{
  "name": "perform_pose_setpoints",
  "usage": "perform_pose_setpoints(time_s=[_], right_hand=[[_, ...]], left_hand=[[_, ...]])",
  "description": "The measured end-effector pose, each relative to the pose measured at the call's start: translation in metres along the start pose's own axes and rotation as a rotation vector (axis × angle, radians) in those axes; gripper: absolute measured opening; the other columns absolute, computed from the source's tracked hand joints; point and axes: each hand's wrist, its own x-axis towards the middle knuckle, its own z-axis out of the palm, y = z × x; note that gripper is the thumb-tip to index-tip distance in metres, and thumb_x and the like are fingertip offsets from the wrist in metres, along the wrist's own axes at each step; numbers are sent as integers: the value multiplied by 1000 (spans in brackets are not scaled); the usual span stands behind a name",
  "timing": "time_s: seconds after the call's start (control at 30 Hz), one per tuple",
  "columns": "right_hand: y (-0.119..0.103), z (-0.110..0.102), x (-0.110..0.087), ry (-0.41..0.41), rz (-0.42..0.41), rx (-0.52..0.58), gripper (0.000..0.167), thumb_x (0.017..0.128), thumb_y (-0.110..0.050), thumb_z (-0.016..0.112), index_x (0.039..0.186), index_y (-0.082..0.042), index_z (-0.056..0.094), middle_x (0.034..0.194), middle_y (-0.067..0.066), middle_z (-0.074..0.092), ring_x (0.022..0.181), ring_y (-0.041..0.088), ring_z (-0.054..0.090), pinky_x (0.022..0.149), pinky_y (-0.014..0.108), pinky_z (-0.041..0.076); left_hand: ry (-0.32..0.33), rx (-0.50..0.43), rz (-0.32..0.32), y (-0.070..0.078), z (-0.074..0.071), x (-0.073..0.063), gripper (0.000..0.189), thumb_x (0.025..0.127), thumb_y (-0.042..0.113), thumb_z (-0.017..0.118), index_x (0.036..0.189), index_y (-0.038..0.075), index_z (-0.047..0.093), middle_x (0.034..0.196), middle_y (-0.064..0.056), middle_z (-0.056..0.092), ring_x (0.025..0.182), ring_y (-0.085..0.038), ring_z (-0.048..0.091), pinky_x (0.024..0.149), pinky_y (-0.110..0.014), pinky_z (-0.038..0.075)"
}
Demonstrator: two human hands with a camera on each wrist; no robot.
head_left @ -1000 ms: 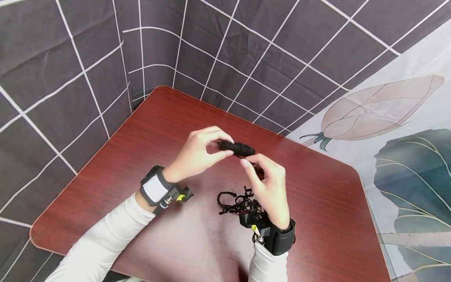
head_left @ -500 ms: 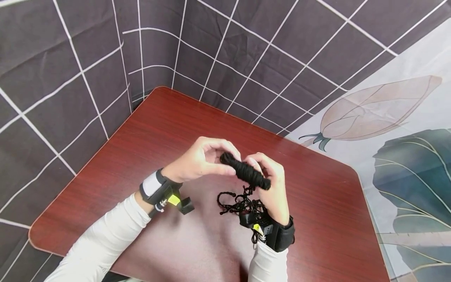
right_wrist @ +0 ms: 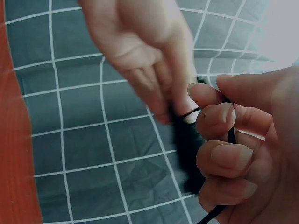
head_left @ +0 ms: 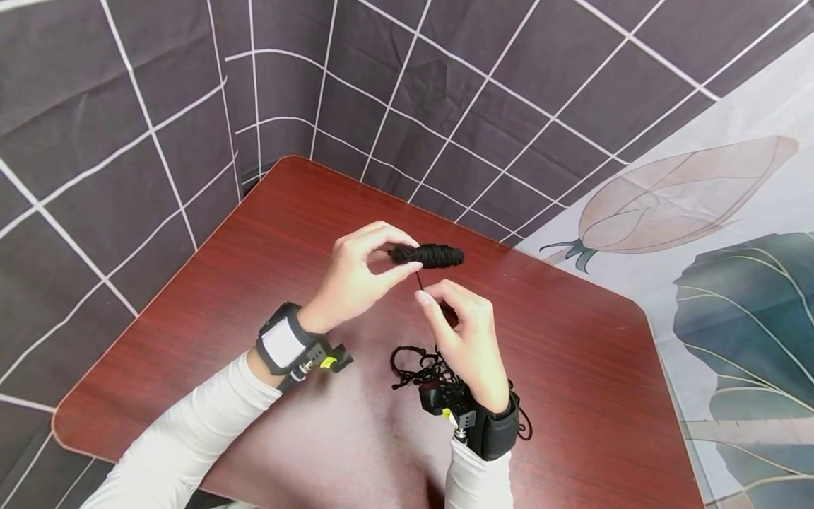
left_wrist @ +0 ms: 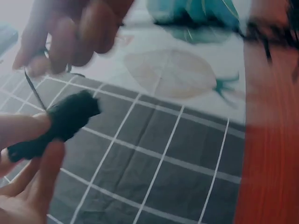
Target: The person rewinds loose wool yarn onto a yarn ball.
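A bundle of black cord (head_left: 439,256), wound into a thick roll, is pinched at one end between the thumb and fingers of my left hand (head_left: 359,272). From it a single strand (left_wrist: 35,88) runs taut to my right hand (head_left: 467,332), which pinches it between thumb and index finger. In the right wrist view the strand (right_wrist: 231,135) passes on through the curled fingers and out below. Under the right hand a loose tangle of the black cord (head_left: 407,366) lies on the table, partly hidden by the wrist camera.
The reddish-brown wooden table (head_left: 286,233) has rounded corners. A dark cloth with a white grid (head_left: 470,120) hangs behind it, and a pale cloth with a leaf print (head_left: 693,212) hangs at the right. Each wrist wears a strapped camera (head_left: 295,343).
The roll tipped down toward the right hand half a second ago and is now raised nearly level again. My right hand has shifted slightly left, and the strand between the hands now shows.
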Motion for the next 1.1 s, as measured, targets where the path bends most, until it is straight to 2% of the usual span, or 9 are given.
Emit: perform_pose_setpoints(time_s=[0.07,0.17,0.37,0.43,0.5,0.6,0.77,0.93,1.1], right_hand=[[0,-4,0,35,-7,-6,11,92,-9,63,82,-13,65,68,-8,50,56,9,42,50,20,32],[2,-11,-1,92,-6,7,12,90,-5,64,82,-11,68,69,-7,53,55,9,42,50,20,32],[6,-23,-5,132,23,135,12,85,5,67,82,-6,70,69,2,58,56,10,43,49,23,32],[7,-23,-5,111,36,204,12,85,7,66,82,-4,69,68,3,57,55,10,43,48,23,32],[10,-21,-5,79,53,278,14,86,8,64,82,-4,68,69,3,57,56,11,44,48,22,34],[13,-15,-5,40,80,346,16,88,10,59,82,-2,66,70,4,57,57,13,48,50,23,38],[13,-3,-2,8,108,316,20,90,14,51,83,1,64,67,3,54,57,16,46,52,25,39],[10,3,1,-79,126,243,21,97,1,52,86,-7,67,62,-1,50,50,13,43,47,24,37],[5,0,-1,-148,100,177,17,96,-8,57,86,-14,68,68,-5,57,52,8,43,48,25,36]], left_hand=[[-75,69,11,-1,-2,0,20,79,6,78,97,7,70,93,2,63,82,-9,62,74,-25,54],[-240,18,-26,-2,-5,0,20,79,8,78,97,9,70,93,4,64,81,-9,61,73,-26,54],[-550,-305,-191,3,-9,-1,20,80,5,77,98,8,68,93,-2,64,83,-18,62,79,-34,55],[-602,-412,-236,4,-10,-1,20,80,3,76,98,6,67,93,-6,64,83,-22,62,80,-38,55],[-610,-503,-256,5,-9,-1,21,80,-1,75,98,2,67,94,-11,64,84,-27,62,80,-42,54],[-549,-589,-252,6,-8,-2,22,78,-7,74,98,-3,65,95,-16,63,84,-31,61,78,-43,55],[-295,-615,-225,8,-5,-1,25,77,-9,74,101,-7,64,96,-19,63,83,-33,59,76,-38,54],[-27,-468,-165,6,-4,2,25,78,-8,74,101,-6,64,97,-16,64,83,-31,61,76,-35,55],[71,-234,-82,2,-6,4,26,78,-7,75,102,-4,65,97,-11,64,85,-26,64,77,-38,56]])
